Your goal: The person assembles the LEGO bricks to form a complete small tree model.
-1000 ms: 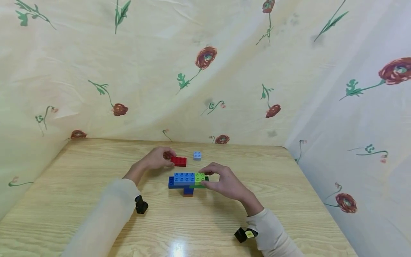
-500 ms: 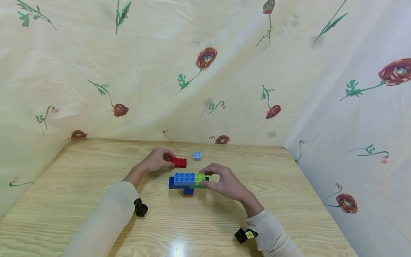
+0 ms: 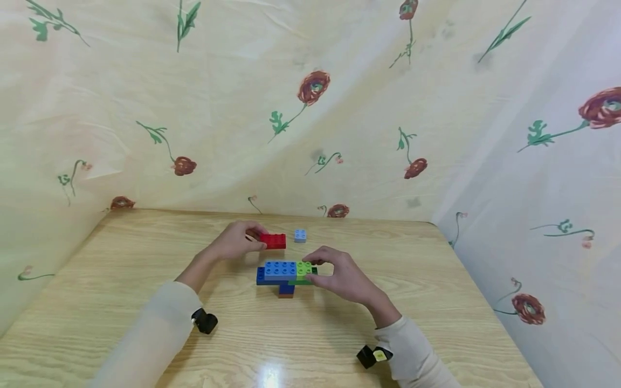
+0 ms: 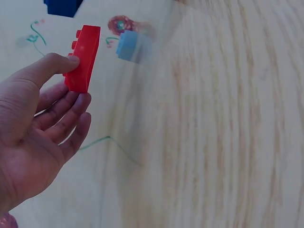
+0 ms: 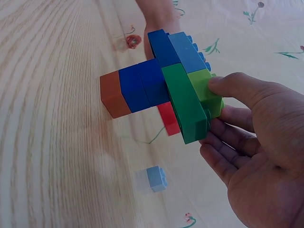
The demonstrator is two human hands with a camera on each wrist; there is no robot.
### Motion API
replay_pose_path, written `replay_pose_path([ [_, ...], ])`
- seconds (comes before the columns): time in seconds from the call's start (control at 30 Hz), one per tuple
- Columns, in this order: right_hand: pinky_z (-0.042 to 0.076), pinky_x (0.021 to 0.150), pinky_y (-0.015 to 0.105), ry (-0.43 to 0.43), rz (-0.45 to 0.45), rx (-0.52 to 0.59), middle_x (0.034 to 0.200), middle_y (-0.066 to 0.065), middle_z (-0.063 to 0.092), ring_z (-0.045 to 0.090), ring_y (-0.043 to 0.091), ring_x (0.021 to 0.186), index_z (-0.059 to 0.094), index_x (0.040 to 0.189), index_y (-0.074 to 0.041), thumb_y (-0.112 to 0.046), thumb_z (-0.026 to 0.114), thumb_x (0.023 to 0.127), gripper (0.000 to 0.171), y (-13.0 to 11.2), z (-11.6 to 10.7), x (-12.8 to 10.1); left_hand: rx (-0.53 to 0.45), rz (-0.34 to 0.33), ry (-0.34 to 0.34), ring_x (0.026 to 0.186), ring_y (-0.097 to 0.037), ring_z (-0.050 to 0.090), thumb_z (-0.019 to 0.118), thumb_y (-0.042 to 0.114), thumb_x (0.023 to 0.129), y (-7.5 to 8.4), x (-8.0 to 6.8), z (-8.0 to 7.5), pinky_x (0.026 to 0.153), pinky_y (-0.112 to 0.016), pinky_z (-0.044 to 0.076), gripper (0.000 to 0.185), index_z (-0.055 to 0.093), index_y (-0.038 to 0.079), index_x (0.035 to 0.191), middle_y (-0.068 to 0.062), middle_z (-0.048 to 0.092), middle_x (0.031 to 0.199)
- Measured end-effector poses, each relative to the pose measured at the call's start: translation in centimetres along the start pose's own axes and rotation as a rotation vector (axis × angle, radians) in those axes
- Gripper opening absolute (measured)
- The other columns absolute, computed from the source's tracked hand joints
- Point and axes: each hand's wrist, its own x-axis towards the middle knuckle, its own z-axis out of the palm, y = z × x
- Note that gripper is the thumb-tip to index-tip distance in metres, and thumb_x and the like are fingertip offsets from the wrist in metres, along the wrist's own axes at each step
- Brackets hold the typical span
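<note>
A red brick is pinched between the thumb and fingers of the left hand, just above the table and behind the stack. In the left wrist view the brick is seen end-on, gripped at its near end only; its far end is free, and its studs can be made out on one side. Whether it touches the table cannot be told from any view.

The stack is held at its right end by the right hand, with the thumb curled on the light green brick and the fingers tucked under the dark green brick. In the head view the dark green brick is mostly hidden beneath the light green one and the hand. The stack's upper layer is made up of a light blue brick over a dark blue brick; underneath, a short column is formed by a blue brick and a brown brick, the latter resting on the table. How many dark blue bricks are in the column is hard to judge.

A small pale blue brick lies alone on the table, near the red brick and apart from it; it is blurred in both wrist views. Both sleeves are cut off by the lower edge of the head view, and a flowered cloth is hung behind and to the sides of the table.
</note>
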Motion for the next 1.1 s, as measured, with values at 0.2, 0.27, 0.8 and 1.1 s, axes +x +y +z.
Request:
replay_pose_path([
  [0.2,0.052,0.091,0.047,-0.005,-0.002,0.002,0.110,-0.012,0.064,0.059,0.010,0.102,0.067,0.115,-0.025,-0.026,0.074,0.085,0.030,0.1,-0.1,0.0,-0.008,0.084,-0.002,0.095,-0.018,0.062,0.075,0.026,0.084,2.0,-1.4,-0.2,0.082,-0.030,0.057,0.032,0.067,0.013,0.113,-0.004,0.068,0.104],
  [0.27,0.053,0.091,0.047,-0.007,0.000,-0.004,0.110,-0.012,0.064,0.059,0.009,0.102,0.067,0.114,-0.025,-0.026,0.074,0.085,0.030,0.0,-0.2,0.1,-0.017,0.104,0.005,0.095,-0.018,0.063,0.075,0.026,0.083,2.5,-1.9,-0.2,0.082,-0.030,0.056,0.032,0.067,0.014,0.112,-0.003,0.068,0.105],
  [0.8,0.053,0.088,0.030,0.003,-0.054,-0.035,0.107,-0.012,0.065,0.060,0.008,0.099,0.068,0.113,-0.023,-0.027,0.074,0.085,0.029,-0.1,-0.2,0.1,-0.062,0.202,0.004,0.097,-0.017,0.063,0.077,0.027,0.082,5.8,-5.3,0.9,0.091,-0.039,0.052,0.028,0.066,0.025,0.107,0.008,0.067,0.108],
  [1.1,0.053,0.088,0.033,0.006,-0.065,-0.043,0.109,-0.010,0.066,0.061,0.009,0.099,0.067,0.114,-0.023,-0.029,0.073,0.086,0.030,-0.1,-0.2,0.2,-0.056,0.240,-0.014,0.094,-0.020,0.064,0.078,0.027,0.081,6.1,-5.9,1.3,0.089,-0.046,0.052,0.027,0.066,0.025,0.105,0.009,0.067,0.105],
])
